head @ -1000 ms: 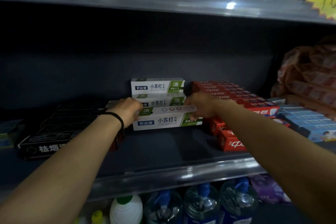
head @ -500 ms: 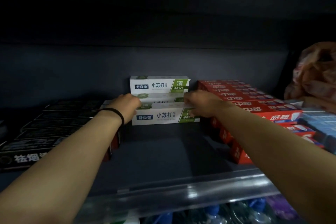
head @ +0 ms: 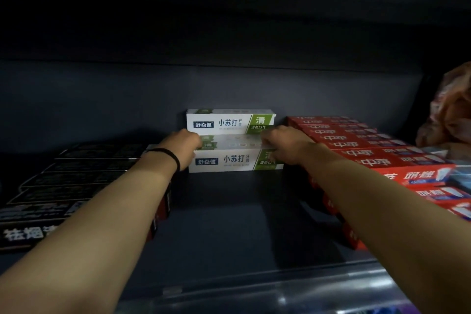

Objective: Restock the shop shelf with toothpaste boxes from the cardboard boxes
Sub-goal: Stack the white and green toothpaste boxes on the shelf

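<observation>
Between both hands — left, right — front toothpaste box, ends gripped

Dim dark back panel; glossy shelf edge

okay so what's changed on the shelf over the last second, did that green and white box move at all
Yes. Both hands, left and right, have pushed the front green box back along the shelf, nearer the stacked green boxes behind it. Each hand keeps its grip on one end; nothing was let go. The camera also tilted down. The black boxes and red boxes stayed put.
</observation>
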`<state>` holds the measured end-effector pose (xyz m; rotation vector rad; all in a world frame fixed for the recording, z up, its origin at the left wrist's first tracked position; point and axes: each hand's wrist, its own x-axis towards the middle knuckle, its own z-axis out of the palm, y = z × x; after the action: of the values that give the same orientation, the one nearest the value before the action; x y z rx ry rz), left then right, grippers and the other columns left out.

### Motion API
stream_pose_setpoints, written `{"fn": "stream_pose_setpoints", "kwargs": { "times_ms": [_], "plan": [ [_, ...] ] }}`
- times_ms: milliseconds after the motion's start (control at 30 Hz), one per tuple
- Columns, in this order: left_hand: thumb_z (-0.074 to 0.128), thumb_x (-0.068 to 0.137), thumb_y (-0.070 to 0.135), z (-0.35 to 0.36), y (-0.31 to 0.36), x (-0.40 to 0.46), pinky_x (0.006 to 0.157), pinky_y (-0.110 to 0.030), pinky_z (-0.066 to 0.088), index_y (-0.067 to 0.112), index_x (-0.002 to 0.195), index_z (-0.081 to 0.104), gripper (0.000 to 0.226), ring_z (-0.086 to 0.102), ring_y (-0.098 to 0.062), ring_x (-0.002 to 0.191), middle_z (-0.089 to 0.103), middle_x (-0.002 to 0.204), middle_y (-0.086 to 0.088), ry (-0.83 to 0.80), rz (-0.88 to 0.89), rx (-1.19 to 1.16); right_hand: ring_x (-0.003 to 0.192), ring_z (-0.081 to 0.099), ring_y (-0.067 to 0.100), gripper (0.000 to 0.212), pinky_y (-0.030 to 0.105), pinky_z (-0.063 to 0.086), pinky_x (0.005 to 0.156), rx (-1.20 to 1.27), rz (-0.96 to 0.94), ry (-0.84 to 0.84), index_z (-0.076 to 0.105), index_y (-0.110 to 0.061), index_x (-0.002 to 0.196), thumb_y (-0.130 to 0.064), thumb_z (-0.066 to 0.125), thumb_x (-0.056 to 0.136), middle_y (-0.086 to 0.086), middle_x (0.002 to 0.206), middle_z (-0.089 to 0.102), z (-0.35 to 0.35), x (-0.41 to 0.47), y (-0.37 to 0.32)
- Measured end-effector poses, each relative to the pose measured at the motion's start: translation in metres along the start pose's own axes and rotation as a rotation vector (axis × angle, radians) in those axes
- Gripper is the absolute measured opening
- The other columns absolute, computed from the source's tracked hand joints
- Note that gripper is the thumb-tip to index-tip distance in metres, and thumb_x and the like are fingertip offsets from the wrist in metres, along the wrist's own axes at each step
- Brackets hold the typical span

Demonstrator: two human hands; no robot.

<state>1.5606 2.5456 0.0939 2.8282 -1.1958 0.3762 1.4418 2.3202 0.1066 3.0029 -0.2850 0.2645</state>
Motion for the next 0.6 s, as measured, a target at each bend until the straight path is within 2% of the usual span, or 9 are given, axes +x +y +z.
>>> {"fn": "stream_pose_setpoints", "kwargs": {
  "times_ms": [333,500,600],
  "plan": [
    [0.051,0.09,0.003,0.002,0.003,0.003,0.084,-0.034,0.05,0.005,0.104,0.065,0.02,0.059,-0.029,0.099,0.061,0.111,-0.014,0.013,-0.001,-0.01,0.107,0.056,0.02,0.034,0.028,0.042,0.08,-0.01,0.014,0.003,0.053,-0.02,0.118,-0.014,0.065,0.086,0.004,0.122,0.056,-0.001,0.001,-0.001],
    [0.052,0.089,0.009,-0.009,0.005,-0.008,0.082,-0.034,0.051,0.007,0.103,0.062,0.018,0.059,-0.028,0.098,0.058,0.115,-0.013,-0.021,0.019,0.006,0.121,0.051,0.025,0.051,0.034,0.043,0.095,-0.041,0.009,-0.031,0.042,-0.023,0.137,-0.017,0.06,0.09,0.006,0.137,0.048,-0.009,-0.014,-0.007],
    [0.055,0.089,0.014,-0.024,0.014,-0.023,0.084,-0.036,0.053,0.009,0.109,0.06,0.021,0.059,-0.027,0.099,0.058,0.116,-0.012,-0.023,0.051,0.019,0.124,0.05,0.025,0.055,0.034,0.043,0.097,-0.059,-0.012,-0.013,0.04,-0.022,0.14,-0.021,0.063,0.09,0.006,0.141,0.047,-0.021,-0.031,-0.015]
  ]
}}
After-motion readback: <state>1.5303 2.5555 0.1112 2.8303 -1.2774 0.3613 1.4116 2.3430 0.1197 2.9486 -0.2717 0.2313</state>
